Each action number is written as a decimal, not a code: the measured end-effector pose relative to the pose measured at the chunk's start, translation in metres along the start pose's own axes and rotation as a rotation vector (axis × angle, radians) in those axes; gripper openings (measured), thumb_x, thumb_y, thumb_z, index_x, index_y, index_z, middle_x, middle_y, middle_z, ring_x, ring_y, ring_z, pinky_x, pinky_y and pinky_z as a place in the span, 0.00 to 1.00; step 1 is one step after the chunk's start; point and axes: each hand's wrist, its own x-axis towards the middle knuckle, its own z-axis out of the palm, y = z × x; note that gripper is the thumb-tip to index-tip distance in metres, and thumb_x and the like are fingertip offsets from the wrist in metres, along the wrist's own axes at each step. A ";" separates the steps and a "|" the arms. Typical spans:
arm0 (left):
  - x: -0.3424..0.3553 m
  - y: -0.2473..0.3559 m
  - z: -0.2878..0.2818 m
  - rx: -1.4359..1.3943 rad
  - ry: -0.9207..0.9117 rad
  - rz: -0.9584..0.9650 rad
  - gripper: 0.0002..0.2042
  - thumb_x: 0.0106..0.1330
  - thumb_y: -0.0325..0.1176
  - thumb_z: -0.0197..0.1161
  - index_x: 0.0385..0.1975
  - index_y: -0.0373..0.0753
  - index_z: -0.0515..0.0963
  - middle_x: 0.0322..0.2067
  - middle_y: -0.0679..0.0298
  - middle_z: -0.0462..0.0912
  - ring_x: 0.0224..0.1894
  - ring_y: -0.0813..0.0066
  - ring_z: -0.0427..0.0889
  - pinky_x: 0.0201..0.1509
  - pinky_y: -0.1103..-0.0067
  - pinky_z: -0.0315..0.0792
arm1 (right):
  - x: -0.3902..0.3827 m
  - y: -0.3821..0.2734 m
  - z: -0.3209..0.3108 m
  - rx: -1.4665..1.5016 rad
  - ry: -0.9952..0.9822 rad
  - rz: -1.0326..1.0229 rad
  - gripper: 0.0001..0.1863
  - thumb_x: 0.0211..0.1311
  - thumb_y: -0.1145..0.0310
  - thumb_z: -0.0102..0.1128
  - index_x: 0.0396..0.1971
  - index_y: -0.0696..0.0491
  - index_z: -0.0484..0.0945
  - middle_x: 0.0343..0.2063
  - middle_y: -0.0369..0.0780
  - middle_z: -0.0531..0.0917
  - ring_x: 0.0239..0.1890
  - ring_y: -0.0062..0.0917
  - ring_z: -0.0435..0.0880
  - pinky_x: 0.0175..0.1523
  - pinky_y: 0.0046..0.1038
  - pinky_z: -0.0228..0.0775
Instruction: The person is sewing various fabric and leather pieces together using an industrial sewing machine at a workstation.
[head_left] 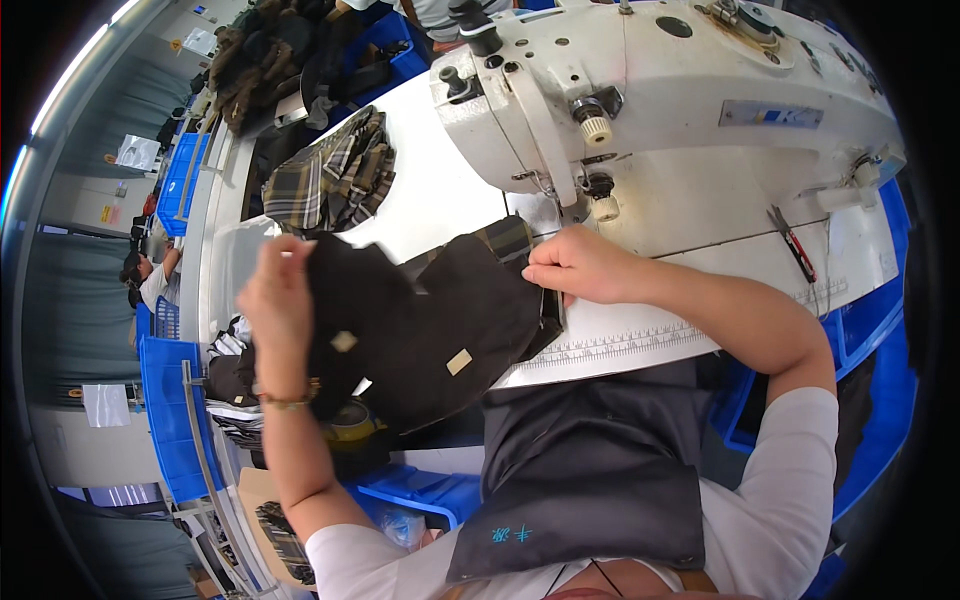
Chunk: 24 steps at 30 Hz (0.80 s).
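Observation:
Black cut cloth [480, 310] spreads across the near left of the sewing machine's bed and hangs over its front edge. My left hand [275, 300], slightly blurred, is closed on the raised left part of this cloth. At its right edge, close to the machine's needle area, my right hand [580, 265] pinches the cloth between thumb and fingers. Two small cream stickers, one at left [343, 342] and another near the middle [459, 362], show on the black side. A strip of plaid cloth [508, 236] peeks out along the far edge.
The white sewing machine [660, 80] stands across the far right. A crumpled plaid stack [335, 175] lies beyond my left hand. Red-handled snips [797, 250] rest on the right, near a printed ruler strip [640, 340]. Blue bins [175, 420] stand left; another person [157, 275] sits farther off.

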 end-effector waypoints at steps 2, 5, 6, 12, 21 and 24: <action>0.022 -0.031 -0.024 0.172 -0.114 0.030 0.08 0.70 0.38 0.64 0.35 0.41 0.78 0.19 0.54 0.76 0.20 0.57 0.76 0.25 0.67 0.66 | 0.000 0.003 -0.001 0.006 0.003 0.014 0.21 0.71 0.63 0.55 0.19 0.59 0.70 0.14 0.34 0.73 0.19 0.16 0.79 0.27 0.23 0.71; 0.034 -0.089 -0.037 0.406 -0.280 -0.011 0.11 0.68 0.44 0.64 0.36 0.42 0.79 0.25 0.55 0.83 0.29 0.53 0.83 0.30 0.66 0.72 | 0.001 0.003 -0.001 0.023 -0.004 -0.008 0.21 0.71 0.64 0.55 0.18 0.59 0.69 0.14 0.34 0.72 0.18 0.15 0.77 0.27 0.23 0.71; 0.032 -0.105 -0.032 0.410 -0.279 -0.010 0.11 0.68 0.44 0.64 0.36 0.42 0.79 0.25 0.55 0.83 0.29 0.53 0.83 0.30 0.66 0.72 | 0.001 0.003 -0.001 0.025 -0.013 -0.003 0.21 0.71 0.64 0.55 0.17 0.58 0.68 0.14 0.33 0.72 0.18 0.15 0.77 0.27 0.22 0.71; 0.004 -0.084 0.034 -0.069 -0.344 -0.068 0.17 0.63 0.37 0.70 0.49 0.38 0.80 0.47 0.59 0.84 0.49 0.62 0.81 0.51 0.69 0.73 | 0.000 -0.001 0.003 0.028 -0.005 0.007 0.21 0.70 0.64 0.56 0.17 0.58 0.67 0.13 0.33 0.71 0.18 0.15 0.76 0.26 0.23 0.70; -0.020 0.039 0.068 -0.856 -0.809 -0.148 0.19 0.46 0.36 0.82 0.35 0.37 0.82 0.62 0.59 0.74 0.67 0.55 0.66 0.65 0.65 0.67 | -0.001 0.006 -0.002 -0.119 0.057 -0.317 0.13 0.61 0.70 0.61 0.20 0.59 0.70 0.16 0.37 0.70 0.19 0.20 0.70 0.27 0.26 0.63; 0.002 0.041 0.071 -0.904 -0.706 0.146 0.11 0.48 0.33 0.80 0.25 0.38 0.83 0.69 0.57 0.67 0.76 0.47 0.51 0.74 0.59 0.52 | -0.005 0.000 -0.001 -0.045 -0.005 -0.409 0.09 0.58 0.72 0.61 0.22 0.60 0.73 0.18 0.39 0.73 0.20 0.22 0.72 0.29 0.26 0.65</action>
